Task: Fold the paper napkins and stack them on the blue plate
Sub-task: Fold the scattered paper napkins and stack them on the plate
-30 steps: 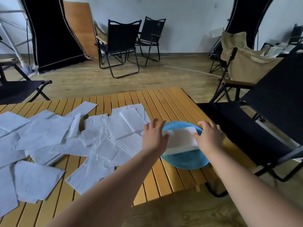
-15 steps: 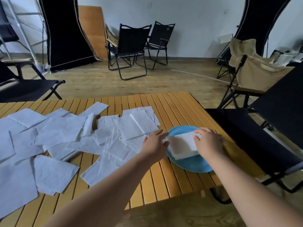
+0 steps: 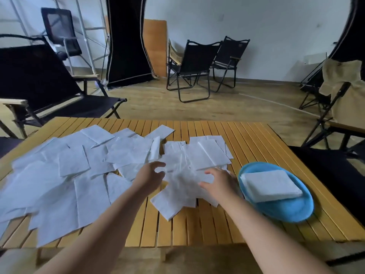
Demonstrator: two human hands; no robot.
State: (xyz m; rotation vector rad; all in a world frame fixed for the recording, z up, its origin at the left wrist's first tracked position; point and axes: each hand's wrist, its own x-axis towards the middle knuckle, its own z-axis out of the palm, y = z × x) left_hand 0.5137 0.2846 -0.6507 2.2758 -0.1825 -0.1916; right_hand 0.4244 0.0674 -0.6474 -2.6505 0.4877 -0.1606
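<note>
A blue plate (image 3: pixel 290 209) sits at the right side of the slatted wooden table and carries a stack of folded white napkins (image 3: pixel 271 183). Several unfolded white paper napkins (image 3: pixel 65 175) lie scattered and overlapping across the left and middle of the table. My left hand (image 3: pixel 151 176) and my right hand (image 3: pixel 220 181) hover with loosely spread fingers over one napkin (image 3: pixel 180 180) in the middle of the table, left of the plate. Neither hand holds anything that I can see.
The wooden table (image 3: pixel 197 224) has bare slats along its near edge and far right corner. A black folding chair (image 3: pixel 49 88) stands at the left, another black chair seat (image 3: pixel 331 175) at the right beside the plate. More chairs (image 3: pixel 197 64) stand farther back.
Both hands have left the folded stack on the plate and moved left over the loose napkins. The camera has swung left, so the plate now lies to the right.
</note>
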